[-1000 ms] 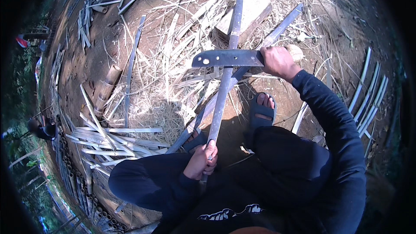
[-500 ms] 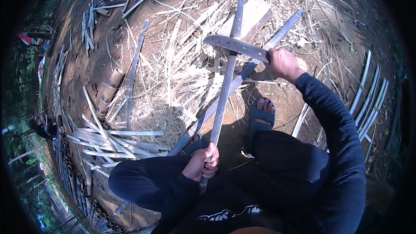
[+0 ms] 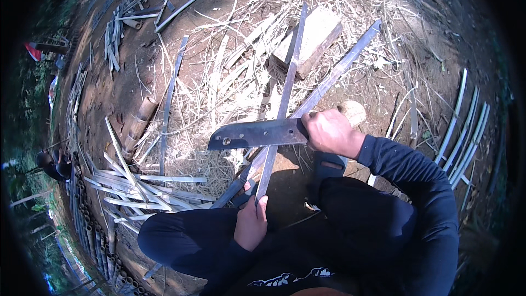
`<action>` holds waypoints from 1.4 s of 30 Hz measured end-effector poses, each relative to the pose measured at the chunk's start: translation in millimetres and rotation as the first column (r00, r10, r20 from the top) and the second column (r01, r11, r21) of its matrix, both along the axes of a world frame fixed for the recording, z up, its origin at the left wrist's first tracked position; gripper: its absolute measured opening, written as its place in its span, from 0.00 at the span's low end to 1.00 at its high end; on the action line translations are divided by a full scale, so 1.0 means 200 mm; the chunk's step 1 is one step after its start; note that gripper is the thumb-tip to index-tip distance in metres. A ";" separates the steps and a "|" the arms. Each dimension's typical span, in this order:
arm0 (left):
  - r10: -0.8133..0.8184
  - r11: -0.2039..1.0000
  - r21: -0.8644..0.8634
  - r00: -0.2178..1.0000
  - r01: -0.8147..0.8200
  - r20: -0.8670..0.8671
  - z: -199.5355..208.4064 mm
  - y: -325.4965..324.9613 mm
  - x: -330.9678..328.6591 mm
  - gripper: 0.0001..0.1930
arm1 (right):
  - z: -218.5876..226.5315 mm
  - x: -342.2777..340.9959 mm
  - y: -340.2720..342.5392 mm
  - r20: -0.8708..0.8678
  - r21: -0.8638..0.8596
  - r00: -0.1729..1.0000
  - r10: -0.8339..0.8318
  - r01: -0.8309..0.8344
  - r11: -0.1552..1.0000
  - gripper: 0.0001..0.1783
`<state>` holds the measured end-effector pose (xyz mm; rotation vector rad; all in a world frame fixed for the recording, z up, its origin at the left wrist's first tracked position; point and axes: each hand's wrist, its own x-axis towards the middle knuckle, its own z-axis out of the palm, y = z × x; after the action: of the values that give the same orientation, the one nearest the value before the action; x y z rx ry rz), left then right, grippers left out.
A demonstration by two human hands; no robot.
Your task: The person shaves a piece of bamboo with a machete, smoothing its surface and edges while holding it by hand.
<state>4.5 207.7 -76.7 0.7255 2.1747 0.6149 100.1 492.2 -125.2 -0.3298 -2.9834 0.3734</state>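
My right hand [image 3: 334,133] is closed round the handle of a machete [image 3: 255,134], which has a broad dark blade with a few holes in it. The blade points left and crosses over a long bamboo strip [image 3: 292,71]. Near my lap, my left hand [image 3: 252,225] grips that strip's lower end, its thumb lying along it; the other fingers are mostly hidden. The strip slants up and away, its far end over a pale wooden block [image 3: 323,30]. A second, wider bamboo strip [image 3: 350,60] runs diagonally beneath the first, its lower end by my left foot.
Pale shavings [image 3: 197,156] cover the ground ahead. Split bamboo strips [image 3: 159,189] lie heaped at my left knee, near a bamboo piece [image 3: 139,123]. More strips [image 3: 471,131] lie at right. A row of bamboo poles [image 3: 90,230] and a seated person [image 3: 55,164] are at far left.
The machete has come down along the strip toward me, its blade turning to show its broad face. My left hand has shifted slightly lower and left on the strip.
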 end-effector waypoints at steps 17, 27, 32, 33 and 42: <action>0.060 0.993 -0.104 0.998 -0.058 0.016 0.09 -0.24 0.06 0.14 | -0.08 -0.04 0.40 0.166 0.041 0.977 -0.133 0.128 0.991 0.10; 0.066 0.983 -0.172 0.996 -0.056 0.054 0.16 -0.31 0.05 0.15 | -0.13 -0.10 0.66 0.195 0.080 0.933 -0.303 0.293 0.953 0.16; 0.046 0.980 -0.197 0.995 -0.026 0.094 0.24 -0.35 0.05 0.16 | -0.20 -0.11 1.08 0.080 0.179 0.844 -0.530 0.511 0.841 0.15; 0.036 0.982 -0.189 0.996 -0.019 0.087 0.23 -0.37 0.05 0.16 | -0.22 -0.09 1.16 0.098 0.187 0.844 -0.527 0.505 0.843 0.15; 0.030 0.982 -0.187 0.999 -0.024 0.032 0.20 -0.43 0.08 0.16 | -0.02 -0.11 0.41 0.230 -0.043 0.944 -0.235 0.251 0.967 0.12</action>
<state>20.3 120.8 -37.0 0.5821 2.1781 0.4267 78.4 573.6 -129.4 -0.7895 -3.0958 0.4428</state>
